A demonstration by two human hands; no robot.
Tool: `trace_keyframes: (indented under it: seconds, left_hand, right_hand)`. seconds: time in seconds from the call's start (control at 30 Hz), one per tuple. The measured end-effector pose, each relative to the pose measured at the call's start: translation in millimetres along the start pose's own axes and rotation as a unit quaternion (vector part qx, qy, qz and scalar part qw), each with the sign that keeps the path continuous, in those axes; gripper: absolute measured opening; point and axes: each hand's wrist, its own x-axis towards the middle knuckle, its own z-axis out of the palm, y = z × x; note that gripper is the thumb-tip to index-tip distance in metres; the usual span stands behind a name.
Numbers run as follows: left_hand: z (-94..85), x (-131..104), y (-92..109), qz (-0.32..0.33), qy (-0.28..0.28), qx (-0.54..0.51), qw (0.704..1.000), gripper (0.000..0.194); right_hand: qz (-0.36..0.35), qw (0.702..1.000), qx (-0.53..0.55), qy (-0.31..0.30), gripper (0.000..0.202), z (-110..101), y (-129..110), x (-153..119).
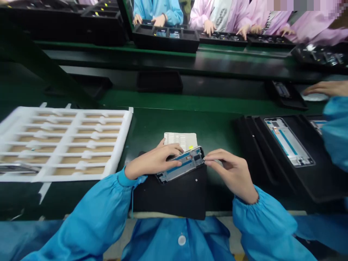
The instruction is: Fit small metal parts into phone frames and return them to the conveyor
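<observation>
My left hand (159,159) grips a phone frame (178,168) by its long edges and holds it tilted over a black mat (171,195). Grey metal and blue strips show on the frame's upward face. At its right end, the thumb and forefinger of my right hand (230,170) pinch together against the corner; whatever small piece they hold, if any, is too small to make out. Just behind the phone frame lies a pale sheet of small white strips (181,139) with a yellow mark, partly covered by my left hand.
On the left lies a white slotted foam tray (123,145) with a phone (19,168) in its near-left slot. Stacked black trays (252,159) at right carry another phone frame (289,141). A co-worker's hand (326,88) rests on a white object. Across the line, people work over black bins (165,41).
</observation>
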Motion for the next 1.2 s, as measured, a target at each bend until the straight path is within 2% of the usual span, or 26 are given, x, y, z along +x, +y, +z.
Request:
trace_keyframes:
  seconds: [0.1,0.2,0.27,0.33,0.47,0.57,0.7,0.8,0.9,0.97,1.07,1.2]
  left_hand:
    - [-7.9,-4,12,-0.053,0.012,0.056,0.997,0.023]
    - [-9.2,-13,40,-0.128,0.005,0.161,0.979,0.02]
    - [-5.0,-17,56,-0.131,-0.009,0.23,0.964,0.017]
    - [2.9,-20,62,-0.104,-0.001,0.255,0.961,0.016]
    - [22.2,-23,48,-0.029,0.106,0.165,0.98,0.025]
    - [31.3,-23,38,0.021,0.182,0.08,0.98,0.029]
    - [36.5,-20,40,0.048,0.258,0.011,0.965,0.012]
    - [39.6,-19,44,0.046,0.284,-0.001,0.958,0.006]
    - [43.0,-17,45,0.033,0.299,0.006,0.954,0.006]
    - [44.8,-17,44,0.026,0.305,0.017,0.952,0.006]
    - [45.4,-16,44,0.023,0.302,0.039,0.952,0.008]
    - [42.2,-16,44,0.022,0.272,0.048,0.961,0.008]
  right_hand:
    - [-0.009,1.0,-0.022,-0.006,0.01,4,-5,-8]
    - [-0.055,0.995,-0.081,-0.013,0.016,8,-15,-18]
    - [-0.088,0.989,-0.118,-0.026,0.019,10,-23,-24]
    - [-0.094,0.985,-0.141,-0.033,0.019,12,-28,-27]
    - [-0.062,0.986,-0.154,-0.033,0.011,19,-20,-26]
    - [-0.061,0.984,-0.164,-0.028,0.007,24,-12,-24]
    - [-0.06,0.986,-0.153,-0.016,0.006,29,-10,-23]
    - [-0.063,0.989,-0.131,0.01,0.012,31,-10,-25]
    - [-0.109,0.978,-0.162,0.07,0.024,31,-4,-31]
    - [-0.123,0.972,-0.181,0.09,0.025,30,3,-37]
    - [-0.112,0.981,-0.147,0.066,0.025,28,15,-43]
    - [-0.165,0.976,-0.139,0.029,0.029,27,26,-46]
